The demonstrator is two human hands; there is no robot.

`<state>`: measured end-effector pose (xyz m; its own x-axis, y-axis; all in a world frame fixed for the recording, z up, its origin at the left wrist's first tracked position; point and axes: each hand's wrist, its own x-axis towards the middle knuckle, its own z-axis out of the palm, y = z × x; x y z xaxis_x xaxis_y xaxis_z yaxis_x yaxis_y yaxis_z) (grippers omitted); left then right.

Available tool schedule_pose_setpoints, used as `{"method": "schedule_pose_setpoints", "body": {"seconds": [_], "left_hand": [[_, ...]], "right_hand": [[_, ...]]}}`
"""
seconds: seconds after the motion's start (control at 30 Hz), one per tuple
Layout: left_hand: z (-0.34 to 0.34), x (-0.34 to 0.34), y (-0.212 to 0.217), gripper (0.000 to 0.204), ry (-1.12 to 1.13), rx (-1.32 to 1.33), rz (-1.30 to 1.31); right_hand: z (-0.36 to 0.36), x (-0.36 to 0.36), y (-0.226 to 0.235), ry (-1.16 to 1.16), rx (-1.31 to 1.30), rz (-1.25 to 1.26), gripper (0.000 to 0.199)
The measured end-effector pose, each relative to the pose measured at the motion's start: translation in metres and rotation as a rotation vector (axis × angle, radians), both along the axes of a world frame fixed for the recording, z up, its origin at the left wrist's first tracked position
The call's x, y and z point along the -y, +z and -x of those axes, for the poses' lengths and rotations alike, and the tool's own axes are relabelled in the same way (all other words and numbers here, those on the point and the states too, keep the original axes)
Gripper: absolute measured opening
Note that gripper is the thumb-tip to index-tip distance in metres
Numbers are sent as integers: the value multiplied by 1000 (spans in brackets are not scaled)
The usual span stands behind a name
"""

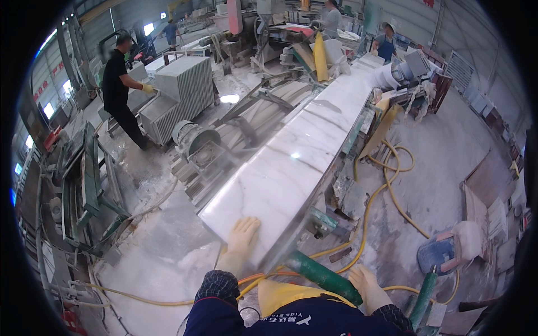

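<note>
A long, polished white marble slab [263, 185] with grey veins runs from just in front of me toward the far right. My left hand [242, 238], in a cream glove, lies flat on the slab's near end with its fingers stretched out. Lower right, my right hand [366, 284], gloved alike, hangs beside the end of a green roller [325, 275]. Its fingers look extended, and nothing shows in it; whether it touches the roller I cannot tell. A yellow apron [286, 297] covers my front.
Left of the slab sits a dusty motor [193, 137]. Yellow hoses [367, 224] snake over the floor at right, near a blue barrel [436, 255]. A person in black [116, 84] stands by stacked slabs [188, 84]; another in an apron [385, 46] is at the far end.
</note>
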<state>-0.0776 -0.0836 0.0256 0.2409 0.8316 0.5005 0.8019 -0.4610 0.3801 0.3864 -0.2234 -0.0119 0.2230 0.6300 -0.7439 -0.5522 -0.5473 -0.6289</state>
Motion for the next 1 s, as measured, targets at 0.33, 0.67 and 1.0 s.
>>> {"method": "schedule_pose_setpoints", "body": {"seconds": [0.33,0.67,1.0], "left_hand": [[2,8,6,34,44,90,-100],[11,14,-5,34,46,133,-155],[4,41,-145,48,865,1426,362]], "right_hand": [[165,-169,70,477,-167,-384,45],[232,-207,59,628,-288,-265,48],[270,-166,88,832,321,-469,42]]}}
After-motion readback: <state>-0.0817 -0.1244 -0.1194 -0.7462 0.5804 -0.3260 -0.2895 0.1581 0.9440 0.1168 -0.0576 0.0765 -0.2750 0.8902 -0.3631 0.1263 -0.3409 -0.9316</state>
